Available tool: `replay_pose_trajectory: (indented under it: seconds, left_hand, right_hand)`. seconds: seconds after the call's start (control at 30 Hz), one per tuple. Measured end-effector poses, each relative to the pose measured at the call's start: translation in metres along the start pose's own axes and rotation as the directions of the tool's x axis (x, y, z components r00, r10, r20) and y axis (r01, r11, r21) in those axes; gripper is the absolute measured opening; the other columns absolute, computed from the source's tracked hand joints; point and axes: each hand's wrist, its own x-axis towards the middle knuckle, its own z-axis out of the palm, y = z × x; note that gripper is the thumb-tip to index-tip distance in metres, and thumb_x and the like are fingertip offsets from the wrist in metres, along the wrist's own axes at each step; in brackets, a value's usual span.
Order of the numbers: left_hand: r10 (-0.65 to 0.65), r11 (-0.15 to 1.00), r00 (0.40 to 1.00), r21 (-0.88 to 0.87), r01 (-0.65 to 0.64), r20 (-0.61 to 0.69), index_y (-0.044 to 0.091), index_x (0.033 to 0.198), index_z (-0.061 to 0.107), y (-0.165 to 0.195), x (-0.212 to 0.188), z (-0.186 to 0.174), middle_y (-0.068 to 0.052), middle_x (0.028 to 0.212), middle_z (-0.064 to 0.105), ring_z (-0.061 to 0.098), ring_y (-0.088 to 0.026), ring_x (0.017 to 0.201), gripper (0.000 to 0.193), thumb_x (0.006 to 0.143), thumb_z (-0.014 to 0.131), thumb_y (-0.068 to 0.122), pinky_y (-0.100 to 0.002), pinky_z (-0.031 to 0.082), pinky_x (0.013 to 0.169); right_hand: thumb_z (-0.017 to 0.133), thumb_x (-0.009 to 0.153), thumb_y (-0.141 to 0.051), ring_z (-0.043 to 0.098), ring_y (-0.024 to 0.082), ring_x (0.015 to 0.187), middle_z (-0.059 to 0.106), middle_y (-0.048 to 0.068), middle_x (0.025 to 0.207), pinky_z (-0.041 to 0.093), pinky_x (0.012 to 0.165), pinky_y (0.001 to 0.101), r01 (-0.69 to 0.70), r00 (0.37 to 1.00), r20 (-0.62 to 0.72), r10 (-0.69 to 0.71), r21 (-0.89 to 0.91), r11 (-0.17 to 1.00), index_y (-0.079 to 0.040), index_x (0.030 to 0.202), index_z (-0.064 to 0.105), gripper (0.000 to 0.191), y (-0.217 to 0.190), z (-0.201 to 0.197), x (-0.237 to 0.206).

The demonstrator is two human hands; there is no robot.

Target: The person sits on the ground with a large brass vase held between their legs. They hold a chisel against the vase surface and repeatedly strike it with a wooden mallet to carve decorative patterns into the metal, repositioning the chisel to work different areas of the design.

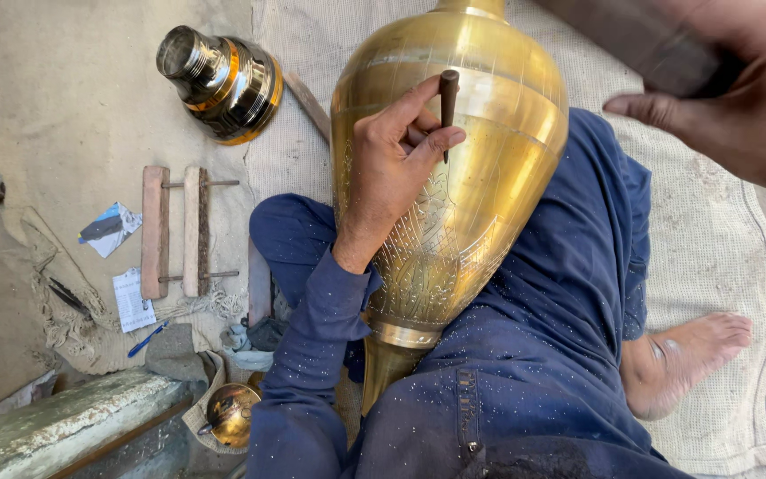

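I see a large brass vase (454,177) lying across my lap, long axis running from its narrow foot near me to its wide shoulder farther off, polished gold with engraved patterns. My left hand (392,168) pinches a dark chisel (448,102) upright against it. My right hand (738,89) grips a blurred hammer (631,40) above

Large vase (480,177): brass-coloured metal, shining glossy on the smooth upper body, looking matt and finely roughened where engraved lines are covering the lower part. Punch (448,98) in the left hand (396,168): dark, dull metal, showing no shine. Bar (640,40) in the right hand (746,98): blurred, greyish, looking matt. Smaller vessel (223,82): polished metal, mirroring light. Frame (175,231): bare, weathered wood. Mat (711,239): coarse woven cloth, looking rough. Trousers (543,355): blue cloth, matt, carrying pale specks.
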Motion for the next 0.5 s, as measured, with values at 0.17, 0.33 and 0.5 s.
replay_pose_trajectory:
  seconds: [0.17, 0.33, 0.5]
  left_hand:
    - [0.038, 0.998, 0.998, 0.058, -0.04, 0.045, 0.011, 0.138, 0.064, -0.002, 0.004, -0.003, -0.003, 0.083, 0.077, 0.073, -0.006, 0.069, 0.052, 0.09, 0.085, 0.01, -0.022, 0.063, 0.062]
    - [0.032, 0.999, 0.992, 0.017, -0.034, 0.122, 0.01, 0.139, 0.064, 0.0, 0.008, -0.005, -0.004, 0.082, 0.076, 0.07, -0.007, 0.067, 0.053, 0.09, 0.085, 0.009, -0.023, 0.06, 0.061]
    - [0.061, 0.997, 0.974, 0.032, -0.069, 0.218, 0.009, 0.138, 0.064, 0.003, 0.017, -0.01, -0.004, 0.083, 0.077, 0.07, -0.006, 0.067, 0.053, 0.089, 0.086, 0.008, -0.023, 0.058, 0.061]
  right_hand:
    - [0.087, 0.077, -0.009, 0.074, 0.025, 0.079, 0.076, 0.019, 0.105, 0.061, 0.07, 0.036, 0.026, 0.993, 0.115, -0.005, -0.176, 0.984, -0.002, 0.144, 0.065, 0.071, -0.02, -0.001, 0.008]
    - [0.088, 0.083, -0.009, 0.074, 0.023, 0.086, 0.074, 0.017, 0.107, 0.06, 0.077, 0.035, -0.101, 0.994, 0.034, 0.101, -0.007, 0.995, -0.004, 0.138, 0.062, 0.061, -0.027, -0.002, -0.001]
    - [0.081, 0.086, -0.009, 0.069, 0.017, 0.095, 0.072, 0.01, 0.113, 0.057, 0.083, 0.0312, -0.213, 0.973, -0.038, 0.227, 0.219, 0.952, -0.011, 0.151, 0.055, 0.07, -0.046, 0.003, -0.018]
